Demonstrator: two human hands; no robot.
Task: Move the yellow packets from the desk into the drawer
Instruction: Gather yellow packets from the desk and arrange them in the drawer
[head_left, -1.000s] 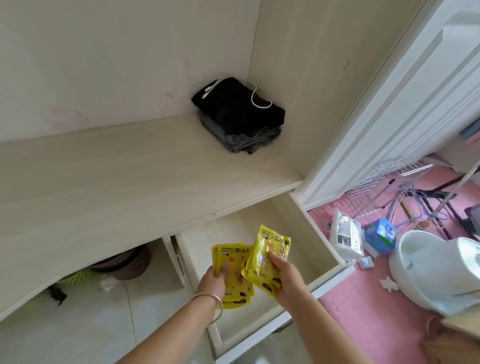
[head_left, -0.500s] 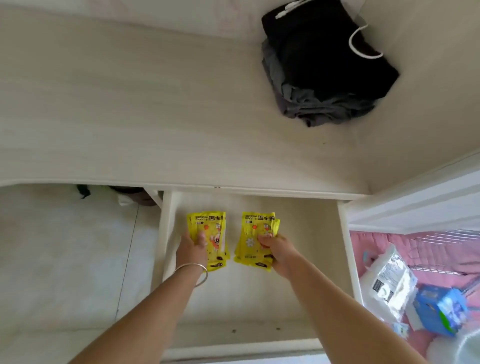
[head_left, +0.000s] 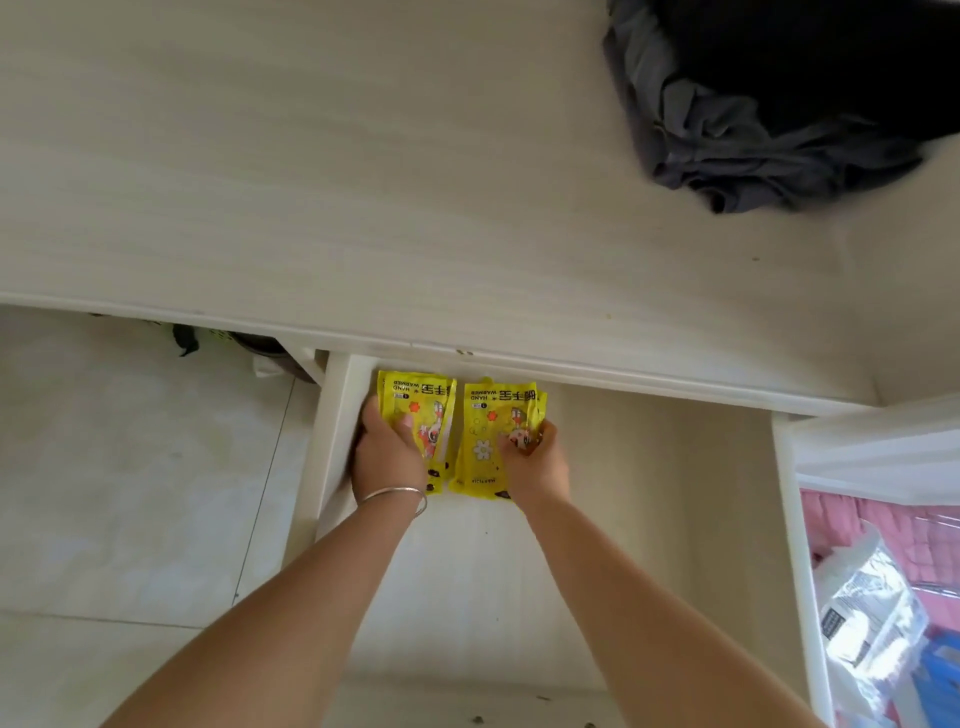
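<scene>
Two stacks of yellow packets are lying side by side at centre frame, inside the open drawer (head_left: 649, 519) and close under the desk (head_left: 363, 182) edge: the left stack (head_left: 421, 400) is sitting against the drawer's left wall, the right stack (head_left: 498, 415) just beside it with a narrow gap between. The left hand (head_left: 387, 457), wearing a thin bangle (head_left: 397, 496), is gripping the lower part of its stack, thumb on top and fingers hidden beneath. The right hand (head_left: 535, 460) is curling over the right edge of its stack; whether it is pinching or merely pressing cannot be told. The step appears to be the setting-down. Doing it well probably means lowering each stack flat onto the drawer floor, keeping the edges squared, and loosening the fingers sideways so no packet is dragged out on withdrawal. No yellow packet is showing on the visible desk top, where only a heap of dark clothing (head_left: 769, 130) is lying at upper right.
</scene>
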